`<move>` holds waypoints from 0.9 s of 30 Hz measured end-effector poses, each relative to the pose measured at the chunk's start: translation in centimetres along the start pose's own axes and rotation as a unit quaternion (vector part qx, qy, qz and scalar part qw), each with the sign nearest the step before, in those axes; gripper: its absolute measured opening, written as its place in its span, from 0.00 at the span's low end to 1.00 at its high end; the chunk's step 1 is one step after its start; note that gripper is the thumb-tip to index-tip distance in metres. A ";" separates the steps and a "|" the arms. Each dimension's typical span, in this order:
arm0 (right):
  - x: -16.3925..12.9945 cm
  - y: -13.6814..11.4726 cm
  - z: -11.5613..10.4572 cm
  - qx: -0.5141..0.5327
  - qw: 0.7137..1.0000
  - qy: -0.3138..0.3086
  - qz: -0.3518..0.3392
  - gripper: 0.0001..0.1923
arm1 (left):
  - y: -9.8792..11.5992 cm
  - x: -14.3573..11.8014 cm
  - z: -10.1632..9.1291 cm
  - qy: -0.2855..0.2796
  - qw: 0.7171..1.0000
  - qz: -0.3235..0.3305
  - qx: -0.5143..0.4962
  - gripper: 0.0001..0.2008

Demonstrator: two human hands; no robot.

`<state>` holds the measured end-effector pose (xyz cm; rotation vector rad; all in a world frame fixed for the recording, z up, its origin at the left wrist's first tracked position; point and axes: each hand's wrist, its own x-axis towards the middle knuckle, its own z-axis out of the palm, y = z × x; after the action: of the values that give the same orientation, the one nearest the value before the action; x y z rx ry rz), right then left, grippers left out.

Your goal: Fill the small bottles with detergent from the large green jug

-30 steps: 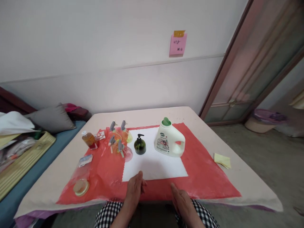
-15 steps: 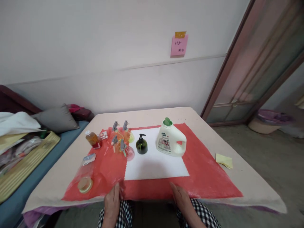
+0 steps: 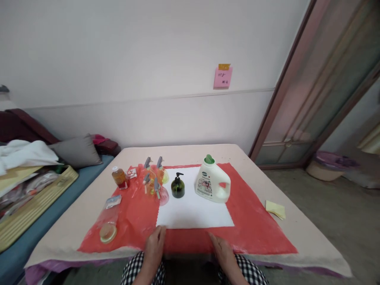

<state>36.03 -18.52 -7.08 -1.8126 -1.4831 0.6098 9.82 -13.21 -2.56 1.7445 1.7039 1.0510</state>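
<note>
My left hand (image 3: 156,242) rests at the near edge of the red sheet (image 3: 190,239), fingers stretched forward and nothing in it. My right hand (image 3: 221,246) lies at the same edge, also with fingers stretched out and holding nothing. Beyond them a white cloth (image 3: 192,217) is spread on the red sheet. On it stand a dark green pump bottle (image 3: 178,189) with a black pump head and a large cream jug with a handle (image 3: 204,186). The jug is upright, with a green piece (image 3: 209,159) at its mouth.
To the left are several spray bottles with grey trigger heads (image 3: 156,184), an amber bottle (image 3: 119,178), a clear bag (image 3: 110,213) and a round lid (image 3: 108,232). A folded yellow cloth (image 3: 275,208) lies right on the table (image 3: 314,237). A pink note (image 3: 222,78) hangs on the wall.
My left hand has moved right along the near edge, closer to my right hand. The view has tilted up a little; the bottle and jug keep their places.
</note>
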 end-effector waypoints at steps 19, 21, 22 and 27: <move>0.1 0.5 1.9 0.012 0.998 -0.055 0.029 0.38 | 3.0 15.4 14.5 0.123 0.991 0.052 -0.001 0.40; -0.1 0.5 2.2 0.001 0.998 -0.053 0.018 0.37 | 3.1 15.3 14.1 0.115 0.992 0.060 -0.002 0.38; -0.2 0.4 2.2 -0.004 0.998 -0.054 0.013 0.36 | 3.2 15.1 13.9 0.111 0.992 0.063 -0.003 0.37; 0.6 -1.4 0.9 -0.021 0.998 0.002 -0.057 0.28 | 4.6 12.8 12.2 0.089 0.992 0.085 -0.032 0.36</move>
<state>34.63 -17.56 -6.56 -1.7448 -1.5962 0.5220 21.38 0.91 -3.73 1.8280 1.6255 1.3576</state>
